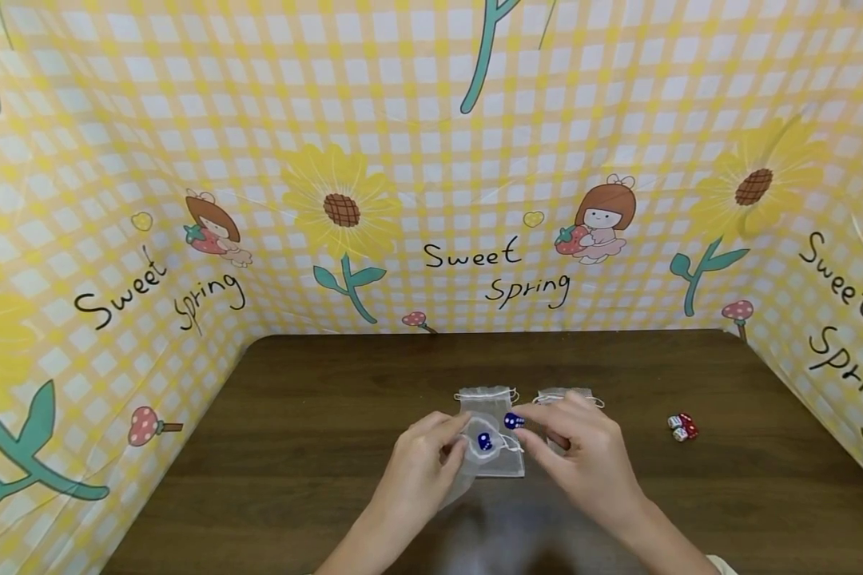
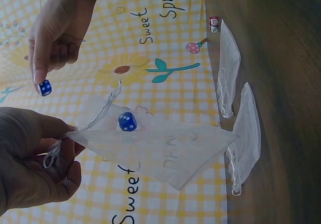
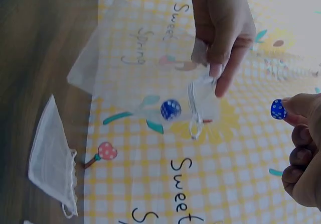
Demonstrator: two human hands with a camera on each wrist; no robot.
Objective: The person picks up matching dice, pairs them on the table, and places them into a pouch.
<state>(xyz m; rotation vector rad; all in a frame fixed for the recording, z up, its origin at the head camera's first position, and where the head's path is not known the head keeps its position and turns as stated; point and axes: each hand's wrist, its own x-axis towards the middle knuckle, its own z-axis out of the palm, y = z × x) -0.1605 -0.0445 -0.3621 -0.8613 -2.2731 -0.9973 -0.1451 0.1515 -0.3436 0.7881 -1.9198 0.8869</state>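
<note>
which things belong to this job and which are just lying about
In the job:
mesh drawstring bag in left hand
blue die inside it
second blue die in right hand

Apparently just lying about:
two more mesh drawstring bags
red and white dice

Brown table (image 1: 316, 415), 2 bags (image 2: 247, 138), dice (image 1: 683, 427)

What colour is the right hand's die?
The die is blue with white dots; best view: left wrist.

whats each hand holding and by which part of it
The left hand pinches a sheer drawstring bag by its mouth. The right hand holds a blue die by the side nearest that hand, with its fingertips.
</note>
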